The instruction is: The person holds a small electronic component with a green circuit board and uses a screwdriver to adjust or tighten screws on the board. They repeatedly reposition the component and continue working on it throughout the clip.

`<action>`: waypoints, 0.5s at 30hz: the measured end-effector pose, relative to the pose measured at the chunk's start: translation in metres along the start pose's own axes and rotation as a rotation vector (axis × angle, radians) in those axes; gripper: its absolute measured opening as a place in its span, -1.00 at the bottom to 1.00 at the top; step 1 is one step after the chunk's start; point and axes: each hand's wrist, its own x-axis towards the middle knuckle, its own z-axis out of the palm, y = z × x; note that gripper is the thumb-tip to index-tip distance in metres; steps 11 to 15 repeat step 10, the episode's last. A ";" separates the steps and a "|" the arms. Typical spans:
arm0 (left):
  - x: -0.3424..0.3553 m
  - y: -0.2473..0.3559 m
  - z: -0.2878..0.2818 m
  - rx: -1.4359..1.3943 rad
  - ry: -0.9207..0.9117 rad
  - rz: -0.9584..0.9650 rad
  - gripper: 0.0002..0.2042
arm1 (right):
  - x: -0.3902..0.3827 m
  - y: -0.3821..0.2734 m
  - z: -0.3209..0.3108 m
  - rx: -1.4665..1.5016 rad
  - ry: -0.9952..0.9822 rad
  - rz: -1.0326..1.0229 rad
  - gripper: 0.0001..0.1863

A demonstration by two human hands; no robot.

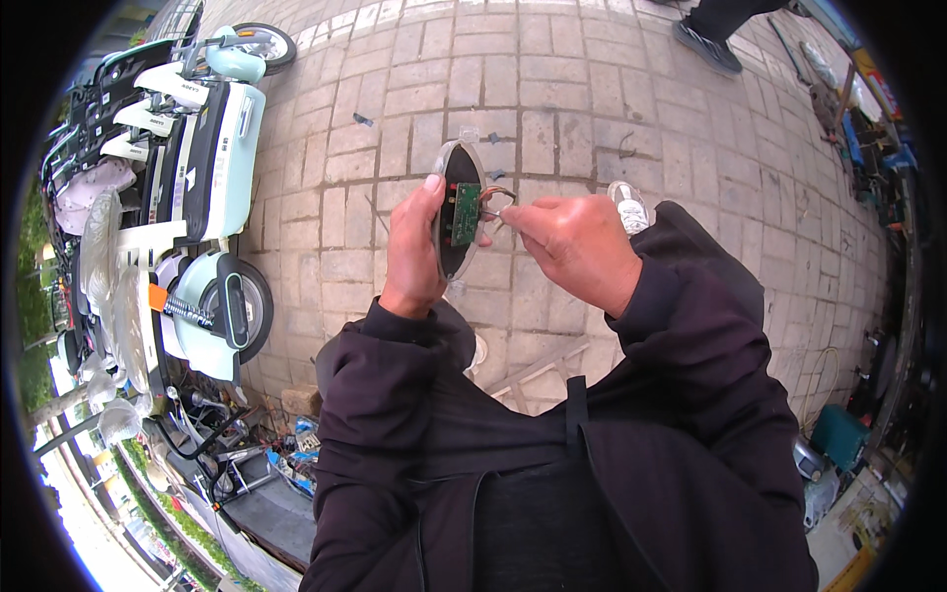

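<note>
My left hand [414, 242] is closed around the edge of an oval, dark housing with a pale rim [456, 261]. Its open side shows a small green circuit board [467, 214], with bits of red along the board's left edge. From the board's right side a short bundle of thin wires [501, 191] loops out. Thumb and fingers of my right hand [577, 242] are pinched together at these wires, just right of the board. The fingertips hide the wire ends, and most of my left fingers are behind the housing.
On the left stands a row of pale-blue and white scooters [222, 168]. Brick paving [552, 89] lies below my hands, with small scraps on it. A person's dark shoe [706, 47] is at the upper right. A green box [840, 437] sits among clutter at the right.
</note>
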 end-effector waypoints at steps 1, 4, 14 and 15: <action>0.000 0.000 0.000 0.019 -0.002 0.000 -0.51 | 0.000 -0.001 0.000 -0.002 -0.004 0.005 -0.75; -0.001 0.001 -0.001 0.060 -0.017 0.017 -0.51 | 0.003 0.000 -0.001 0.314 -0.032 0.246 -0.77; -0.004 -0.001 -0.005 0.116 -0.055 0.037 -0.50 | 0.003 0.002 -0.001 0.679 -0.170 0.595 -0.77; -0.004 -0.001 -0.005 0.116 -0.055 0.037 -0.50 | 0.003 0.002 -0.001 0.679 -0.170 0.595 -0.77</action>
